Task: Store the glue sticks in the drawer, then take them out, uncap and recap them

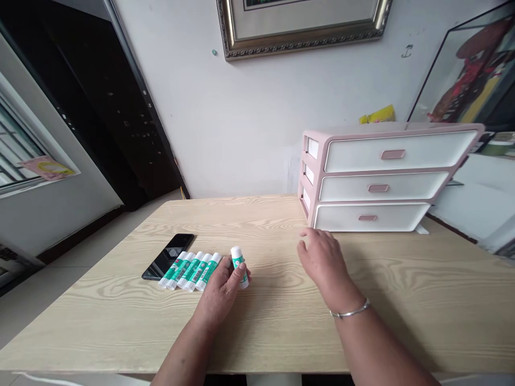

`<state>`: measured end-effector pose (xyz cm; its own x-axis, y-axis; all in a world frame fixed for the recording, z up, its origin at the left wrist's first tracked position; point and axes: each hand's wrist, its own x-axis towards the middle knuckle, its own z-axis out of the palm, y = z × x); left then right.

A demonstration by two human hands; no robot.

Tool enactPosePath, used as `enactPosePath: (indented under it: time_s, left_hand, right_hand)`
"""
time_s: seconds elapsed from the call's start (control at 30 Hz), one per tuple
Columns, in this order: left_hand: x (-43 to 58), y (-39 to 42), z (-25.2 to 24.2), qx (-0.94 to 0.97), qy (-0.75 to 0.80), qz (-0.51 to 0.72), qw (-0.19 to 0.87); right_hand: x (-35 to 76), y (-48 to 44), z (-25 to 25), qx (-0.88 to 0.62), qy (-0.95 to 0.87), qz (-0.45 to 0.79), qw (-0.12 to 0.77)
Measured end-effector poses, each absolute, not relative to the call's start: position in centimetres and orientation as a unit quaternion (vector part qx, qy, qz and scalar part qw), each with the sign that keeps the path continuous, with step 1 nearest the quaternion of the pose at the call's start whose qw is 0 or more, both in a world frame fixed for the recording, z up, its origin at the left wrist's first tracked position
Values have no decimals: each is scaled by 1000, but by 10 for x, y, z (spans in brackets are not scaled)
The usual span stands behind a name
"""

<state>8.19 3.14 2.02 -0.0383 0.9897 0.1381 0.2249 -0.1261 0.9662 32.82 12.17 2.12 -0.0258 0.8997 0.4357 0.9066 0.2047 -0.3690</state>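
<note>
**Holding one, with the others lined up**

My left hand is closed around a glue stick, with the fingers and thumb curled about its lower part. The stick stands upright in my grip, its white cap end above my hand and part of its green label showing. I can't tell whether its base touches the pale wood-grain counter beneath it.

My right hand is open and holds nothing. It is palm down, with the fingers loosely curved and slightly apart, just in front of the bottom drawer of a plastic drawer unit. I can't tell whether my fingertips touch the counter. A silver bangle sits on that wrist.

Just left of my left hand, a row of five glue sticks lies side by side at a slant, their green and white tubes almost touching. A black phone lies just beside the row's far end.

The drawer unit has three white drawers with pink frames and handles, and it stands at the back right of the counter. A yellow packet shows behind it, and a gold-framed picture hangs on the wall above.
</note>
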Motion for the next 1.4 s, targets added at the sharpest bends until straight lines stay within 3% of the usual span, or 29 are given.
enactPosePath:
  time_s: [0.17, 0.3, 0.4, 0.57, 0.7, 0.9, 1.4]
  left_hand:
    - [81, 33, 18, 555, 526, 485, 424]
    - [79, 35, 13, 566, 519, 476, 428]
    - [77, 33, 12, 571, 536, 453, 425]
    - [77, 30, 17, 587, 562, 412, 412]
    - [79, 30, 20, 582, 551, 404, 442]
    - [80, 29, 17, 598, 558, 372, 440]
    - [83, 26, 21, 596, 552, 362, 457]
  right_hand:
    - [350, 127, 25, -719, -682, 14, 132]
    - [349, 123, 26, -709, -698, 38, 93]
    - [338, 120, 31, -682, -715, 82, 134]
    - [303, 110, 35, -529, -729, 267, 343]
    - [282, 99, 30, -371, -705, 425, 429]
    - [279, 90, 25, -306, -687, 485, 446]
    - [272, 78, 19, -287, -754, 417, 418]
